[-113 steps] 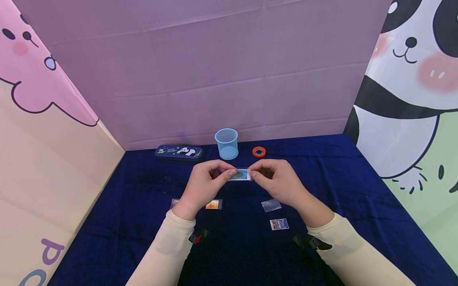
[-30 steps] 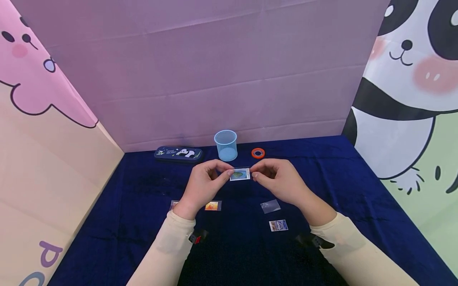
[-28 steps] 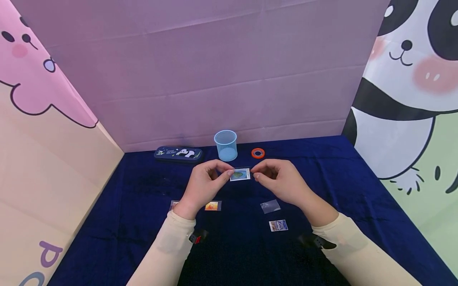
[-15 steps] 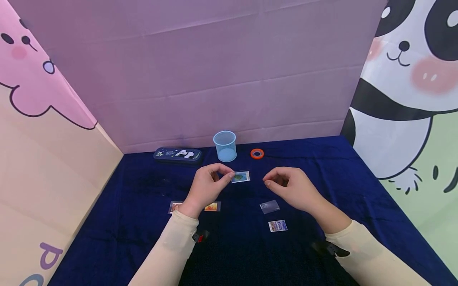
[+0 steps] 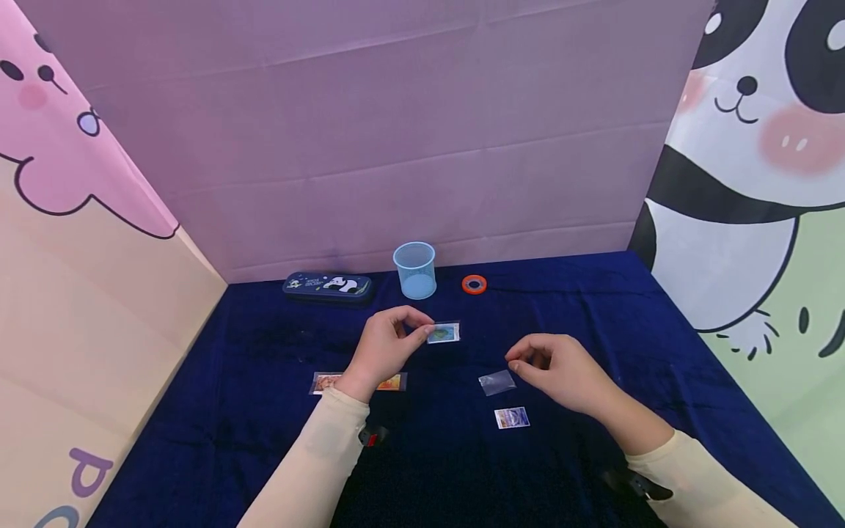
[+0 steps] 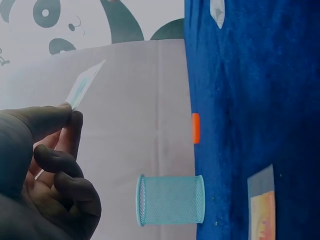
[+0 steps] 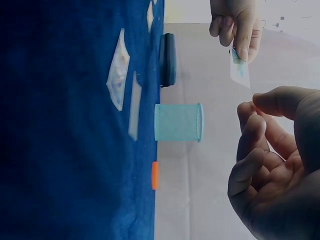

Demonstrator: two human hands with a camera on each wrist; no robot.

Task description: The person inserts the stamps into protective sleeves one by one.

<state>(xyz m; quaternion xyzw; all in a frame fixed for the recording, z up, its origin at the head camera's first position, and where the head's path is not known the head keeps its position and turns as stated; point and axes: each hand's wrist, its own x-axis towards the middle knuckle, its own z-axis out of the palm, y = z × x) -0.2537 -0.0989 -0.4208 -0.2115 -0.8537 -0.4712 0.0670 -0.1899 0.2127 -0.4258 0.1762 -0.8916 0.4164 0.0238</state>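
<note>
My left hand (image 5: 389, 348) pinches a small picture card (image 5: 444, 333) in a clear sleeve by its left edge, thumb in front, raised above the dark blue cloth. The left wrist view shows this card (image 6: 84, 86) nearly edge-on. To the right, my right hand (image 5: 561, 370) is apart from the card, fingers loosely curled with nothing visible between thumb and forefinger. Close by its fingertips lies a clear plastic sleeve (image 5: 497, 382). Below that is a loose card (image 5: 512, 418) with a blue-purple picture. My left wrist partly hides two sleeved cards, one reddish (image 5: 325, 382), one orange-yellow (image 5: 392, 382).
Along the back stand a dark blue pencil case (image 5: 328, 287) with a panda print and a light blue mesh pen cup (image 5: 415, 271). An orange tape roll (image 5: 474, 284) lies right of the cup. A purple cloth wall (image 5: 422, 147) rises behind the table.
My right hand has let go of the card's right edge and moved right and down, toward the clear sleeve. The left hand still holds the card, now slightly lower in view.
</note>
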